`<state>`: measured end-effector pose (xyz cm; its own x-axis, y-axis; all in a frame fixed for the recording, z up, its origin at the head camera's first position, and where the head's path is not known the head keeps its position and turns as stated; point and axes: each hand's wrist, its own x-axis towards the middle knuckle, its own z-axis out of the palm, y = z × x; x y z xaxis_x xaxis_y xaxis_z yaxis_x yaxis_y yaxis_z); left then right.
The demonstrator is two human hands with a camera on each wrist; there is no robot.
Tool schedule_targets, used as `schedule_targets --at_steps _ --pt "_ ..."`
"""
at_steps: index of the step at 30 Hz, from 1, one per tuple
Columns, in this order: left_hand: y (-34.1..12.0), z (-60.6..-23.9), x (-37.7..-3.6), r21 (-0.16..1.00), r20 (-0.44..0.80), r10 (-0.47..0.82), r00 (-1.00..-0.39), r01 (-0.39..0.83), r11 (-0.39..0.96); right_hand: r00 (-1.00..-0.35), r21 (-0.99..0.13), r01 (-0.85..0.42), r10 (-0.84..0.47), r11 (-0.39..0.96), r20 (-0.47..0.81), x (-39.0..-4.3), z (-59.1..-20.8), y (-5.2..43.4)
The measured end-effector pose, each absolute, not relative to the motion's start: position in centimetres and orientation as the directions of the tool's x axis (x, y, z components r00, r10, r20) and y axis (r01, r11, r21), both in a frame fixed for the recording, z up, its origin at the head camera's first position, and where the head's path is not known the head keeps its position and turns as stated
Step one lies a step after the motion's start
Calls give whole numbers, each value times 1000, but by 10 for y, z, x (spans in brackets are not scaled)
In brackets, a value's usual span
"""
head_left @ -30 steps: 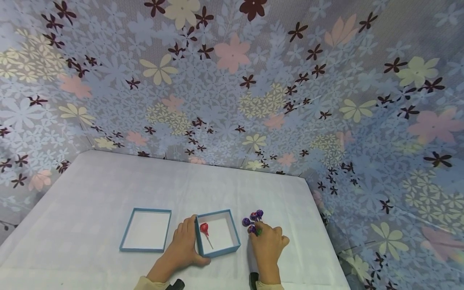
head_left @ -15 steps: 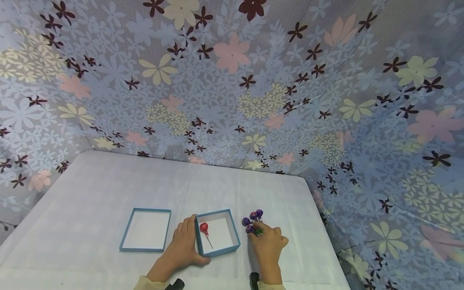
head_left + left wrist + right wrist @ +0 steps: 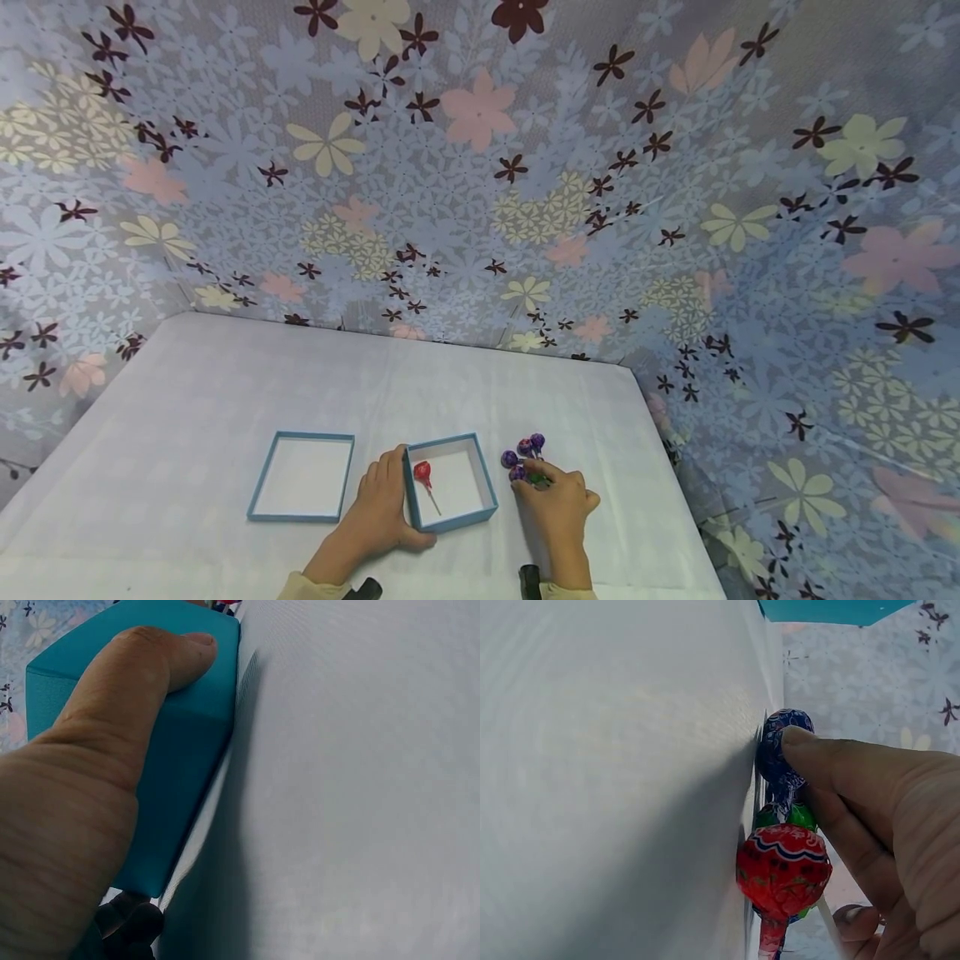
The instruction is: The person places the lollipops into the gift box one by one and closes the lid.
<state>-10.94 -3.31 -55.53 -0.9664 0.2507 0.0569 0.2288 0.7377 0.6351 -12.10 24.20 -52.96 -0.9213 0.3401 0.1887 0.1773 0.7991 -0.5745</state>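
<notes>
My left hand grips the blue open box at its left side, thumb pressed on the near wall, as the left wrist view also shows. Inside the box a red-wrapped lollipop lies against the left wall, stick toward me. To the right of the box, my right hand pinches a purple-wrapped lollipop by its head between thumb and index finger. A green-wrapped lollipop shows under the fingers. In the right wrist view a red lollipop is close beside the purple one.
Several more lollipops lie just beyond my right hand. Left of the box, the blue-rimmed lid lies inside up on the white-covered table. A flowered curtain hangs behind and at the sides.
My right hand has shifted slightly to the right, its fingers closing about the purple lollipop. The left hand, box and lid stay where they were.
</notes>
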Motion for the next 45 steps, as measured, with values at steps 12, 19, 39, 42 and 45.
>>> schedule_targets --at_steps 12,19,39,42,45 --pt "-33 -555 -110 640 42 253 -967 221 736 -922 -539 155 317 828 223 -121 -529 243" --pt "-33 -555 -109 642 49 254 -966 225 733 -918 -542 134 309 830 247 -119 -528 243" --pt "-33 -555 -109 638 68 247 -967 232 734 -873 -563 194 404 803 274 -121 -520 232" --pt "-33 -556 -109 638 68 249 -966 234 733 -864 -575 215 427 790 265 -121 -515 226" --pt "-32 -556 -109 640 57 251 -966 229 734 -855 -588 215 441 780 272 -120 -510 219"
